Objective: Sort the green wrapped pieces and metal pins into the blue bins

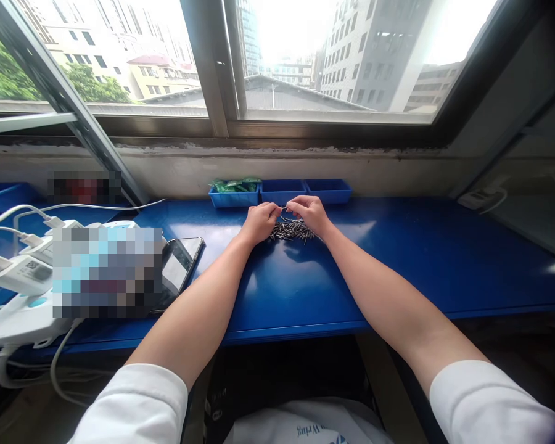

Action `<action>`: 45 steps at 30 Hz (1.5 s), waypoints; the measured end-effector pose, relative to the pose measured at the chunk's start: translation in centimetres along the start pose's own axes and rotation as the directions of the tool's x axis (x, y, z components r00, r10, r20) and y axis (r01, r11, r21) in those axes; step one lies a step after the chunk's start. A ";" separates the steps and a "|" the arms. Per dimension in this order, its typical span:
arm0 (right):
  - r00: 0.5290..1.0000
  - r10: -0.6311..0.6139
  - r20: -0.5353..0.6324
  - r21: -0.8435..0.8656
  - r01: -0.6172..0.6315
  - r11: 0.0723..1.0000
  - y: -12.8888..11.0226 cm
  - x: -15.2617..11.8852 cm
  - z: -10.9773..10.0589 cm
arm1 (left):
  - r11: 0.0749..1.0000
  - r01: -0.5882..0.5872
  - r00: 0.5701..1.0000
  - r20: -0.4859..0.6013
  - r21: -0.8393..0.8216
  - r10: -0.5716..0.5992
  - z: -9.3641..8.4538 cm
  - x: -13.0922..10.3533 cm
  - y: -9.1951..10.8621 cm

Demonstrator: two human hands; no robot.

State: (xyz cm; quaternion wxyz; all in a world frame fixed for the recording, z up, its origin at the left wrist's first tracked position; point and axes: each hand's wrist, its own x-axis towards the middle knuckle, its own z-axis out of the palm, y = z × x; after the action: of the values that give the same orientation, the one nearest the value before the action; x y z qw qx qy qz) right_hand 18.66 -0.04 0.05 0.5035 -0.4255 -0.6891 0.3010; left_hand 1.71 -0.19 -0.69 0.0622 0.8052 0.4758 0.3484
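A loose pile of small, thin metal pieces [293, 230], like screws or pins, lies on the blue table [300, 290]. Just to its left and above it is my left hand [261, 222], its fingers closed in a pinch. My right hand [311, 213] hovers at the pile's right side, thumb and fingers also pinched together. The fingertips of both hands nearly meet over the back of the pile. A tiny dark sliver shows between them, too small to name, and I cannot tell which hand grips it.
Three blue bins stand in a row behind my hands; the left bin [235, 198] holds green packets [235, 185]. A phone [180, 268] lies at left beside a white power strip [18, 317] with plugged-in chargers and cables. A window is behind the table.
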 end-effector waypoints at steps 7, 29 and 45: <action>0.967 -0.120 -0.224 -0.486 -0.004 0.874 0.8 0.6 -1.4 | 0.989 0.114 0.993 -0.008 0.091 -0.114 0.3 0.1 -0.6; 0.941 0.211 -0.266 -0.784 -0.338 0.521 3.5 1.3 -2.9 | 0.973 0.160 0.971 0.152 0.169 -0.186 0.8 0.1 -1.1; 0.996 0.040 0.086 -0.723 0.034 0.690 2.6 0.3 0.0 | 0.980 -0.037 0.893 0.446 0.198 -0.057 -0.3 -0.7 -0.1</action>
State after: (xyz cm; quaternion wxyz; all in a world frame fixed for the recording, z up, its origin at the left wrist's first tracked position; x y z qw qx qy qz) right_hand 19.41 1.40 -2.06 0.2618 -0.5756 -0.7742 0.0261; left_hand 1.28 -0.79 -0.84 0.0908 0.8635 0.4854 0.1027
